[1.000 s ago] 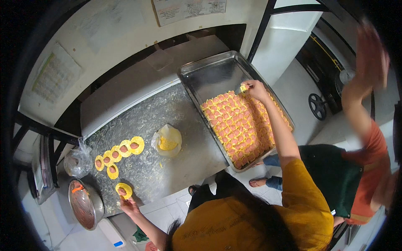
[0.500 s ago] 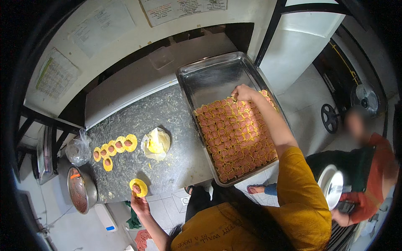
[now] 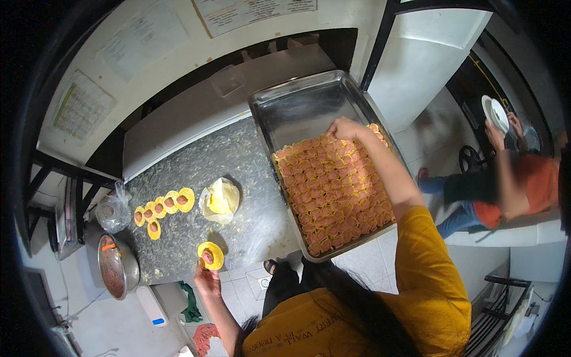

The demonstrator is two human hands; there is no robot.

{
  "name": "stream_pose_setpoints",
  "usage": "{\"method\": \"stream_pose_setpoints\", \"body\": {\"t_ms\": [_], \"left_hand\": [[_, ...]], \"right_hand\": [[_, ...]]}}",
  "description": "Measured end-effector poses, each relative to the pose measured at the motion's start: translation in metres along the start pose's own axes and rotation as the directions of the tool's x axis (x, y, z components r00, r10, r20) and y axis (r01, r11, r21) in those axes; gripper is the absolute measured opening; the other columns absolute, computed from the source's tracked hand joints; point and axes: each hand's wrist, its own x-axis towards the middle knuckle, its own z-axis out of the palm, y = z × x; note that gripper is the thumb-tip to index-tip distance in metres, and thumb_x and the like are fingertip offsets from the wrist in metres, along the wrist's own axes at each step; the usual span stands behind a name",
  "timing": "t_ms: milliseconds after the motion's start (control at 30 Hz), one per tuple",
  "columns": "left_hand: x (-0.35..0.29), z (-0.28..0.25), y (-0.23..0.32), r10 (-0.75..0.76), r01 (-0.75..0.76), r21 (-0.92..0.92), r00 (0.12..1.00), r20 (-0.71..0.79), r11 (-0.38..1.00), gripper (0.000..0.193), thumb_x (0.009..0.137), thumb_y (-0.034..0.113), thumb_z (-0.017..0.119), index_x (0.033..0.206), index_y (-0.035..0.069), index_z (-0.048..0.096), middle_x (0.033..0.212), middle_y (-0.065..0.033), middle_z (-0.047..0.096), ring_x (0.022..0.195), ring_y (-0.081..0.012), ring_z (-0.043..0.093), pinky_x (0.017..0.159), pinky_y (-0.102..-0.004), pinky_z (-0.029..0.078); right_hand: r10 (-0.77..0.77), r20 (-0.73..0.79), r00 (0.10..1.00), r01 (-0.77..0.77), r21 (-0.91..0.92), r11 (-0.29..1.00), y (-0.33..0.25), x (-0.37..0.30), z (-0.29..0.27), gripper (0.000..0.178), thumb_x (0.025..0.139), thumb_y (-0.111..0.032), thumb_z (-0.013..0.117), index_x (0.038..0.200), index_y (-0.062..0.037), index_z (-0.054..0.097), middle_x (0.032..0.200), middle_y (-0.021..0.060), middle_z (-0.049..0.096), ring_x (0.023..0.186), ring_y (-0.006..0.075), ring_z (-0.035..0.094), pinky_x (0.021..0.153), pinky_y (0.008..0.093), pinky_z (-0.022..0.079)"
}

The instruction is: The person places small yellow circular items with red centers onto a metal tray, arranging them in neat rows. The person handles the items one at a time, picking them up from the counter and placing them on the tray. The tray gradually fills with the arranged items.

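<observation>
In my left hand (image 3: pixel 207 282) is a round yellow dumpling wrapper (image 3: pixel 216 253) with a lump of pink meat filling (image 3: pixel 207 256) on it, held up over the counter's near edge. My right hand (image 3: pixel 346 128) reaches into a deep metal tray (image 3: pixel 297 95). Its fingers are closed around a dumpling at the far edge of the packed rows, mostly hidden by the hand. Open-topped dumplings (image 3: pixel 333 184) with pink filling and yellow rims fill the near part of the tray. Several filled wrappers (image 3: pixel 171 202) lie on the counter at the left.
A stack of yellow wrappers (image 3: pixel 222 202) sits in white wrapping on the speckled counter (image 3: pixel 256 178). At the left are a clear plastic bag (image 3: pixel 113 213) and a metal bowl of filling (image 3: pixel 126 271) with an orange-handled tool. To the right, a person (image 3: pixel 523 184) holds white plates (image 3: pixel 495 114).
My left hand has moved right and slightly forward with the filled wrapper. My right hand stays at nearly the same spot in the tray. The other person has moved farther away with the plates.
</observation>
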Motion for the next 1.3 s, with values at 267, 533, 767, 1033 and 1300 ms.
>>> {"method": "stream_pose_setpoints", "body": {"t_ms": [267,533,767,1033,1300], "left_hand": [[0.001,0.012,-0.002,-0.114,0.114,0.003,0.99,0.079,0.993,0.028,0.089,0.014,0.045,0.111,-0.003,0.048,0.109,-0.0134,0.056,0.097,-0.0229,0.058,0.083,-0.0329,0.05],[0.011,0.039,-0.002,-0.23,0.241,0.024,0.887,0.401,0.97,0.034,0.088,0.01,0.042,0.12,-0.002,0.042,0.116,-0.0132,0.052,0.106,-0.0218,0.052,0.092,-0.0352,0.041],[0.029,0.035,-0.015,-0.24,0.119,0.361,0.919,0.312,0.925,0.028,0.085,0.004,0.039,0.111,-0.001,0.049,0.103,-0.0106,0.057,0.09,-0.0221,0.058,0.079,-0.032,0.047],[0.061,-0.01,-0.034,0.05,-0.459,0.742,0.864,0.501,0.489,0.031,0.081,0.002,0.043,0.11,-0.002,0.054,0.097,-0.012,0.062,0.083,-0.0179,0.061,0.071,-0.0272,0.049],[0.061,-0.005,-0.026,-0.093,-0.249,0.593,0.87,0.485,0.766,0.03,0.076,-0.004,0.053,0.105,-0.002,0.057,0.091,-0.0099,0.063,0.074,-0.015,0.061,0.069,-0.0261,0.05]], "right_hand": [[0.003,-0.274,0.962,-0.008,-0.015,1.0,0.001,0.007,0.005,0.036,0.067,-0.005,0.053,0.101,-0.0081,0.064,0.097,0.0136,0.063,0.088,0.0294,0.06,0.08,0.0337,0.047],[-0.221,-0.309,0.925,0.38,0.758,0.531,-0.197,-0.052,0.149,0.027,0.08,-0.014,0.058,0.106,-0.0047,0.06,0.097,0.0053,0.061,0.091,0.0143,0.058,0.078,0.0291,0.048],[0.027,0.042,0.999,-0.042,0.999,0.01,-0.294,-0.068,0.284,0.021,0.085,-0.011,0.053,0.099,0.0034,0.058,0.094,0.0077,0.06,0.085,0.0161,0.059,0.071,0.0285,0.05],[0.256,-0.015,0.967,0.056,0.987,-0.151,-0.309,-0.077,0.302,0.019,0.083,0.0,0.049,0.099,0.0018,0.059,0.09,0.0069,0.061,0.08,0.0146,0.059,0.068,0.0265,0.049],[0.228,-0.249,0.941,0.238,0.968,0.074,-0.317,-0.077,0.321,0.023,0.077,0.005,0.055,0.099,-0.0003,0.061,0.093,0.005,0.062,0.082,0.0113,0.058,0.072,0.0246,0.046]]}}
